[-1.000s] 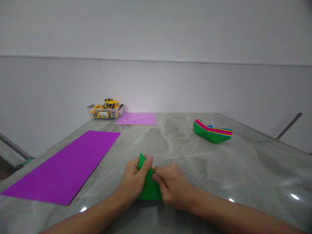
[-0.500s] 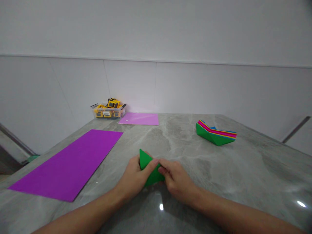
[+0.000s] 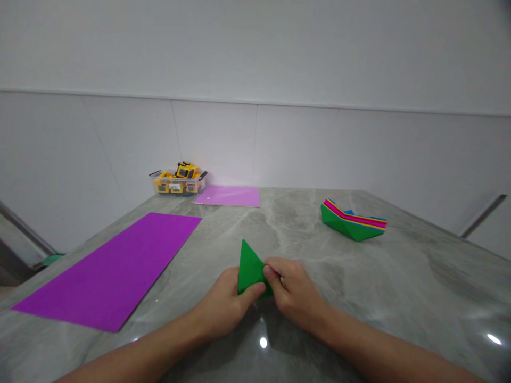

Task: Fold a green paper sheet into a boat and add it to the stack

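Grey marbled worktop (image 3: 295,229) before a white wall (image 3: 255,53): over the near side, I, working remotely, pinch folded green paper (image 3: 250,268) in both left hand (image 3: 228,299) and right hand (image 3: 294,290) (light, crisp, easily creased, I judge); its folded edges look the safest hold.

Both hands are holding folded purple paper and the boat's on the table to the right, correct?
Not quite: the folded paper in the left hand and right hand is green, as the head view shows. The boat is on the table to the right.
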Action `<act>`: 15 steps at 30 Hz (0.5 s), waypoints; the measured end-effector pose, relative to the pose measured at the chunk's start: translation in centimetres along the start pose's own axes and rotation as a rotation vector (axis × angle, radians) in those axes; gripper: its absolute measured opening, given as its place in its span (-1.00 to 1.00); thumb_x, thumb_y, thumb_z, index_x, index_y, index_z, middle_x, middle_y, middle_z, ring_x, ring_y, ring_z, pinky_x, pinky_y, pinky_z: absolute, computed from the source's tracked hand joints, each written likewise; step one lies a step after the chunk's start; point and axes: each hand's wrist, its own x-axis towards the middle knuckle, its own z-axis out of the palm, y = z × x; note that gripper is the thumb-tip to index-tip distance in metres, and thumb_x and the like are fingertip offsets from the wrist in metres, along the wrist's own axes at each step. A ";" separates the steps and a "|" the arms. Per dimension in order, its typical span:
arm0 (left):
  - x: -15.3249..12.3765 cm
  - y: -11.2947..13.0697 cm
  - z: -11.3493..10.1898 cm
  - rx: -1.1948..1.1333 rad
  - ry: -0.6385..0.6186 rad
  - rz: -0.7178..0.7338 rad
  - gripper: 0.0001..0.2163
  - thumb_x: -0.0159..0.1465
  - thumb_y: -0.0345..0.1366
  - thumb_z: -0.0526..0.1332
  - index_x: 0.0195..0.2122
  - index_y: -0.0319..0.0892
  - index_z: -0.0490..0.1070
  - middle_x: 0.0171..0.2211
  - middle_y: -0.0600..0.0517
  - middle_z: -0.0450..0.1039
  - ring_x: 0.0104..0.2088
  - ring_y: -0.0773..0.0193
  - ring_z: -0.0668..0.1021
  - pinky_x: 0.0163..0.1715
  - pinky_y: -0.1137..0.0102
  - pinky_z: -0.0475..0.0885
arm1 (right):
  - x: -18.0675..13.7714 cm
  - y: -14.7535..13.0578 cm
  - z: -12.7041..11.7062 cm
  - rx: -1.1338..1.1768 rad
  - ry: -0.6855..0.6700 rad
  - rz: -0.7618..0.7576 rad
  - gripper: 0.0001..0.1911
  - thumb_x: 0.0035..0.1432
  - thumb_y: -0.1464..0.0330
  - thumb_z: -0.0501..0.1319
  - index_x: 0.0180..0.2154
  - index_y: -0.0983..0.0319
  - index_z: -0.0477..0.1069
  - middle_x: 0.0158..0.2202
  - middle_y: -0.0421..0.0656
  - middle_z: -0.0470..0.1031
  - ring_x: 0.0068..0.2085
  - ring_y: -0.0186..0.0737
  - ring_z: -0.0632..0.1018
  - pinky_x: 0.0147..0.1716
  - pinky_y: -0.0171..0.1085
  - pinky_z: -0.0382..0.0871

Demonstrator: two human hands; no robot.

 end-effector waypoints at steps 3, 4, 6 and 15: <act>-0.2 0.2 0.2 -0.099 -0.002 -0.066 -0.73 0.21 -0.10 0.17 -0.50 -0.18 0.30 -0.59 0.14 0.23 -0.54 0.36 0.27 -0.51 0.45 0.21 | 0.1 -0.4 -0.4 0.059 -0.021 0.031 -0.66 0.26 0.31 -0.02 -0.57 0.22 0.13 -0.60 -0.23 0.23 -0.52 -0.33 0.26 -0.49 -0.31 0.03; -0.3 0.2 0.2 -0.146 -0.013 -0.098 -0.71 0.20 -0.07 0.18 -0.51 -0.17 0.28 -0.63 0.15 0.20 -0.59 0.38 0.25 -0.56 0.46 0.18 | 0.2 -0.5 -0.5 0.102 -0.043 0.051 -0.64 0.26 0.29 -0.02 -0.59 0.21 0.11 -0.61 -0.25 0.20 -0.53 -0.34 0.24 -0.50 -0.31 0.02; -0.5 0.2 0.4 -0.245 -0.059 -0.164 -0.68 0.15 0.00 0.23 -0.50 -0.15 0.27 -0.68 0.18 0.16 -0.67 0.42 0.19 -0.66 0.49 0.10 | 0.4 -0.6 -0.8 0.232 -0.097 0.078 -0.58 0.26 0.20 -0.01 -0.61 0.20 0.07 -0.63 -0.27 0.11 -0.55 -0.36 0.18 -0.54 -0.32 0.01; -0.1 0.0 -0.7 -0.229 0.074 -0.123 -0.56 0.14 0.11 0.22 -0.63 -0.16 0.26 -0.79 0.18 0.11 -0.78 0.46 0.16 -0.78 0.51 0.01 | 0.1 -0.6 -0.8 0.387 -0.203 0.114 -0.59 0.31 0.08 -0.02 -0.44 0.22 0.25 -0.55 -0.24 0.27 -0.54 -0.35 0.30 -0.57 -0.37 0.16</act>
